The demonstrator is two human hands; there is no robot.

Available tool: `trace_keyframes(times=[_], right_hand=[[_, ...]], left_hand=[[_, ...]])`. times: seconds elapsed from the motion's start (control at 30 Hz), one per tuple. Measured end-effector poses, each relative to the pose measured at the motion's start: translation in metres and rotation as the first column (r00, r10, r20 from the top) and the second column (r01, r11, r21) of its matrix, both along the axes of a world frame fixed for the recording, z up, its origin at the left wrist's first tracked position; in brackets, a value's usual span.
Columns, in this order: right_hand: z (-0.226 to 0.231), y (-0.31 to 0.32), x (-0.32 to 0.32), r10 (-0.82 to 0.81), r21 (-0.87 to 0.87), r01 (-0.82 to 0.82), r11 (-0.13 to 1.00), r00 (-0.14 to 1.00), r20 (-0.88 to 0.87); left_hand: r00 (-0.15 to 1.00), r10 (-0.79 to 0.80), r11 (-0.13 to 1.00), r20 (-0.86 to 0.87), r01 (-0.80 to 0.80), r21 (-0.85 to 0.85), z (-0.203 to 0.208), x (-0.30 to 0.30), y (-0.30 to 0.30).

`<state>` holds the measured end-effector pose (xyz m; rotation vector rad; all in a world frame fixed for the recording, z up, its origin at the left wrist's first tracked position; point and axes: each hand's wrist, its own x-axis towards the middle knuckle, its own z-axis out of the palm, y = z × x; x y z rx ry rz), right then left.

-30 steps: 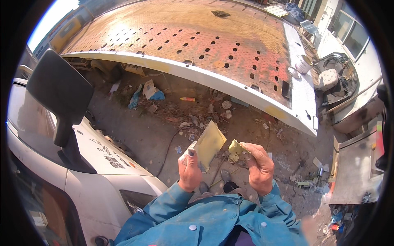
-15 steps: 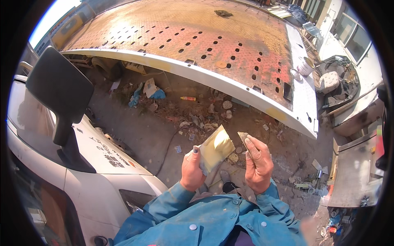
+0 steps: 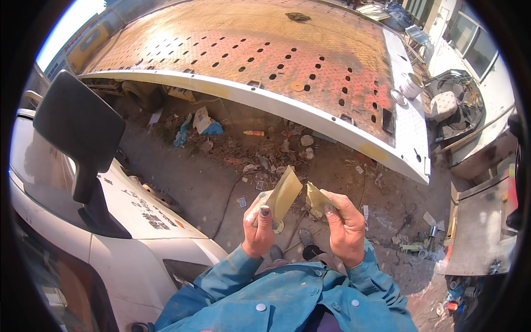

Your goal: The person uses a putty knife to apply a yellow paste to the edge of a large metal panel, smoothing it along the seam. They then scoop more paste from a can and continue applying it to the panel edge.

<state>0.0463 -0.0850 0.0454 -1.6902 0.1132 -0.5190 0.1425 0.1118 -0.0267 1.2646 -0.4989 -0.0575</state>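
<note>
Two vehicles hem in the spot where the person stands: a white vehicle (image 3: 138,232) with a large black side mirror (image 3: 77,130) rises on the person's left, and a long rust-coloured flatbed (image 3: 265,55) of perforated tread plate, edged with a white rail, stretches across the upper part of the view. Between them lies a dirt ground (image 3: 193,177) strewn with litter: scraps of paper, stones, a blue rag (image 3: 213,128) and a small orange can (image 3: 253,133). A white bucket (image 3: 410,86) sits at the flatbed's far right end, and a worn seat (image 3: 445,105) shows beyond it. Nothing stands between the hands and the camera; only the person's blue sleeves (image 3: 287,293) come up from the lower edge. The left hand (image 3: 259,227) is closed around the lower end of a flat yellowish scraper blade (image 3: 285,193), thumb pressed on its near face; the blade's long axis runs from lower left to upper right, its broad free end tilted up and away toward the flatbed. The right hand (image 3: 345,227) pinches a smaller yellowish scrap (image 3: 316,198) between thumb and fingers, its pointed end aimed left toward the blade. Both pieces are held in front of the chest, just beside each other, their upper ends close; whether they touch cannot be told.
</note>
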Motion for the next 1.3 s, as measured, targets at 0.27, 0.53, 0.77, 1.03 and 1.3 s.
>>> trace_keyframes(times=[0.27,0.53,0.77,1.03,1.3], right_hand=[[-0.003,0.014,0.002,0.134,-0.368,-0.098,0.925,0.988,0.074],[-0.011,-0.015,-0.005,0.206,-0.303,-0.182,0.935,0.977,0.047],[-0.003,0.021,0.008,-0.087,0.518,-0.011,0.855,0.983,0.164],[-0.016,-0.019,0.002,-0.052,-0.595,0.143,0.791,0.985,0.167],[-0.019,0.028,0.010,0.049,-0.837,0.081,0.540,0.991,0.128]], left_hand=[[0.914,-0.028,0.968,0.405,-0.075,0.238,0.023,0.005,-0.002],[0.986,-0.004,0.995,-0.168,-0.013,-0.098,0.014,0.005,0.003],[0.765,-0.408,0.871,-0.499,0.163,-0.463,-0.001,-0.013,-0.002],[0.744,-0.402,0.875,-0.534,0.141,-0.463,0.003,0.007,-0.001],[0.871,-0.225,0.956,-0.436,0.113,-0.269,0.013,0.022,-0.018]])
